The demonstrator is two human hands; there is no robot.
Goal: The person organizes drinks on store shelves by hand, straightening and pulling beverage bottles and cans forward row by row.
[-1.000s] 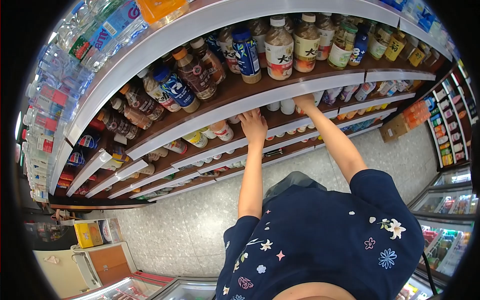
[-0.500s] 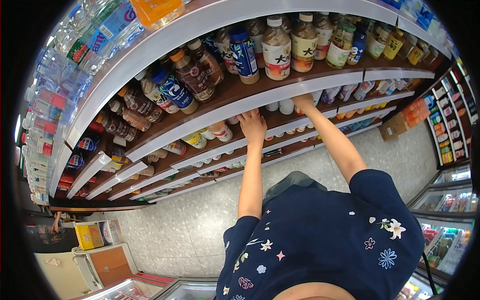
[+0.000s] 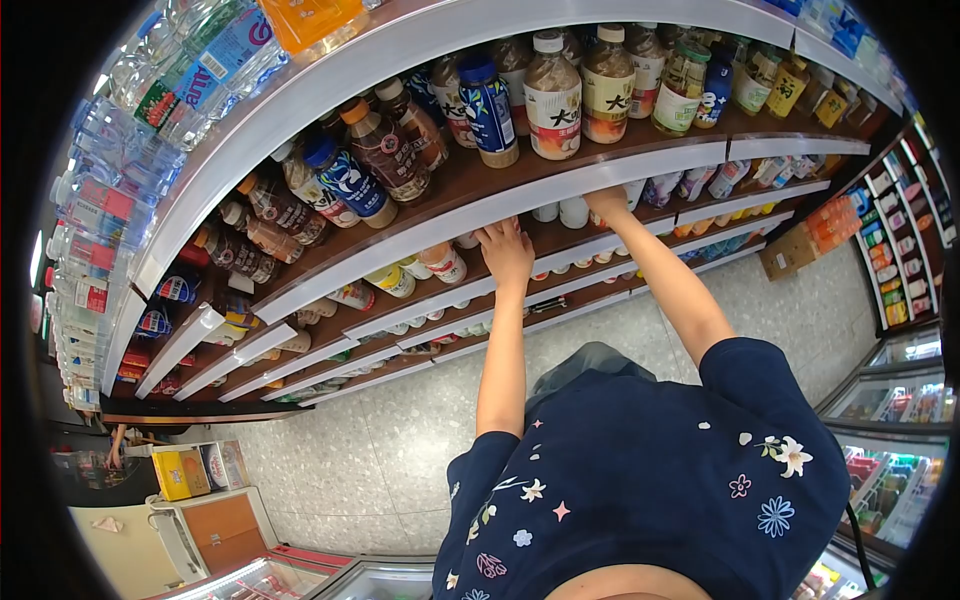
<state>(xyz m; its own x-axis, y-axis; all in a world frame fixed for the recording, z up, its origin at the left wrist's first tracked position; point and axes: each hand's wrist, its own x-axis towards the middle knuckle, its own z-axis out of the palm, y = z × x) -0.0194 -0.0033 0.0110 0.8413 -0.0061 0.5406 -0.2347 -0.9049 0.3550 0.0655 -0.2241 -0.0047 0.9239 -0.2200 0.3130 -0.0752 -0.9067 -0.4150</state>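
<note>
While both bare hands reach in under the upper shelf's front strip [image 3: 575,180], two white containers [image 3: 574,212] sit between them on the shelf below, nearer the right hand [image 3: 607,203]; the second one is just to the left, at the gap's middle; the left hand [image 3: 507,250] lies over that lower shelf's front edge [image 3: 420,305], close to a bottle with a pale-and-orange label [image 3: 443,262]; left fingers slightly spread, tips partly lost in shade, can't tell if they pinch anything; right fingers mostly tucked behind the strip, so spread, closed or pinching can't be told; no held item visible in either hand.

Handling, by judgement: the white pair look like filled drink bottles, so moderately heavy for their size, smooth-sided, a bit slippery, fairly stiff, perhaps giving slightly if plastic; not obviously fragile, though material unclear; best hold is around the middle of the body, thumb opposite fingers, since the shelf above crowds the tops.

Orientation: they seem upright, long axis about vertical, bases on the board; tops hidden by the strip, so caps presumably point up, unconfirmed; label facing can't be read.
</note>
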